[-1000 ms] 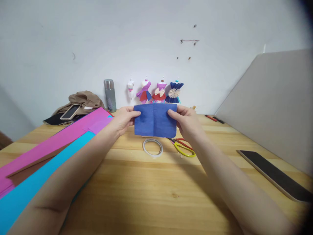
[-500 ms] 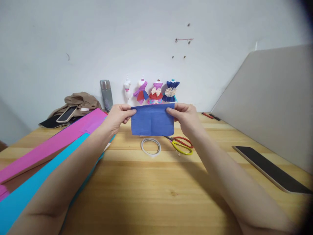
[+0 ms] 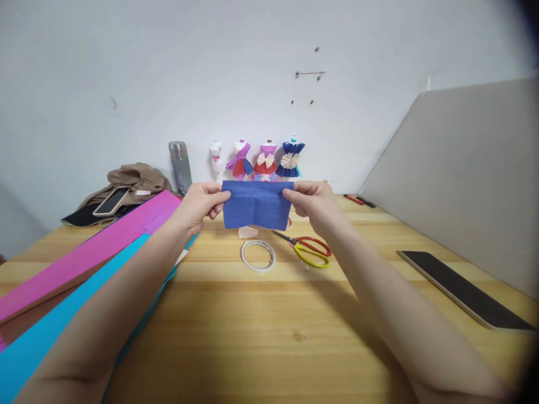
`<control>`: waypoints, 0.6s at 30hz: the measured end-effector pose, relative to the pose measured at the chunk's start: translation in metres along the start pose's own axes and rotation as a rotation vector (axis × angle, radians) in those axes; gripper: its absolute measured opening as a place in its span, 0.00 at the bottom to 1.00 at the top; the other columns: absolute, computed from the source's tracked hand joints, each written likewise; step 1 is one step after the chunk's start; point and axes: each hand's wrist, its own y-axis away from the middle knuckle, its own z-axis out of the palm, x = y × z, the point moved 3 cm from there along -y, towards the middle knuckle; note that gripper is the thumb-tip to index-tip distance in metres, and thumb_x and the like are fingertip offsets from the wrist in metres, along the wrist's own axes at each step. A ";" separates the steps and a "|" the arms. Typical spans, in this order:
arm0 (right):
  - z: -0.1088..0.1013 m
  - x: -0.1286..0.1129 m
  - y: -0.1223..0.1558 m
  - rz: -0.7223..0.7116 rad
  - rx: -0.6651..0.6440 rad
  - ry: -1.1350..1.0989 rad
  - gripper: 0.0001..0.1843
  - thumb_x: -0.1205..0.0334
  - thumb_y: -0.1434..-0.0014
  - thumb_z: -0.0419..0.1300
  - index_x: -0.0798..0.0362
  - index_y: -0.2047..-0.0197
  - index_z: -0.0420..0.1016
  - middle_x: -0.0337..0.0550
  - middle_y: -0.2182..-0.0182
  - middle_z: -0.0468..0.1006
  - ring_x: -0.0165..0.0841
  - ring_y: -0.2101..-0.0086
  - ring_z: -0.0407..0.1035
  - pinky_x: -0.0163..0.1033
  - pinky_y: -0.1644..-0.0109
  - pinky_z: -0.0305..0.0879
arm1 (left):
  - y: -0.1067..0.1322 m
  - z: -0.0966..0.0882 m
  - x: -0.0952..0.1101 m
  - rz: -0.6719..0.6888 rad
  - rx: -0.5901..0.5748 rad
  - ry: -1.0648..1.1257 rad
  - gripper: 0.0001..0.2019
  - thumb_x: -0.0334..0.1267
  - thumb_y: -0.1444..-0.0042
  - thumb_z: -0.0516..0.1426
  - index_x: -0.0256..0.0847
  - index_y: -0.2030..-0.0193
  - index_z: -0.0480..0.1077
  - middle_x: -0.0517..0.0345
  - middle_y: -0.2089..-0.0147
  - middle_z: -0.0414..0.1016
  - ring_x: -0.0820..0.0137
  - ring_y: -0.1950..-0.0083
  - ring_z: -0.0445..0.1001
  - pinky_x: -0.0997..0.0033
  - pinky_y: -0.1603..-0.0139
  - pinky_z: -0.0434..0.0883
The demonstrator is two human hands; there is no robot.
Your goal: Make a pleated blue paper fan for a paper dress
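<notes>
A rectangular piece of blue paper point(image 3: 257, 206) with a faint crease down its middle is stretched between my hands above the table. My left hand point(image 3: 205, 203) pinches its upper left corner, thumb in front. The upper right corner is pinched by my right hand point(image 3: 312, 201) in the same way. Below the paper lie a roll of white tape point(image 3: 258, 256) and scissors point(image 3: 310, 251) with red and yellow handles. A small pale paper scrap point(image 3: 248, 232) shows under the paper's lower edge.
Small mannequins in paper dresses point(image 3: 266, 160) stand along the wall. Pink sheets point(image 3: 96, 249), blue sheets point(image 3: 80, 314), a phone point(image 3: 111, 201), brown cloth point(image 3: 137, 179) and a flask point(image 3: 180, 168) are at left. A dark flat device point(image 3: 463, 289) lies at right, near a white panel point(image 3: 471, 168).
The blue paper now tilts more, its lower edge raised, so the scrap and scissor blades beneath show. Both hands keep their pinch. The whole view has shifted slightly.
</notes>
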 end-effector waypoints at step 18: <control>0.001 0.005 -0.002 -0.016 -0.044 -0.314 0.17 0.52 0.59 0.76 0.51 0.76 0.74 0.38 0.77 0.78 0.28 0.77 0.71 0.37 0.70 0.68 | 0.009 0.006 0.010 0.154 0.037 0.284 0.16 0.44 0.58 0.71 0.34 0.71 0.75 0.54 0.74 0.80 0.72 0.72 0.79 0.76 0.68 0.74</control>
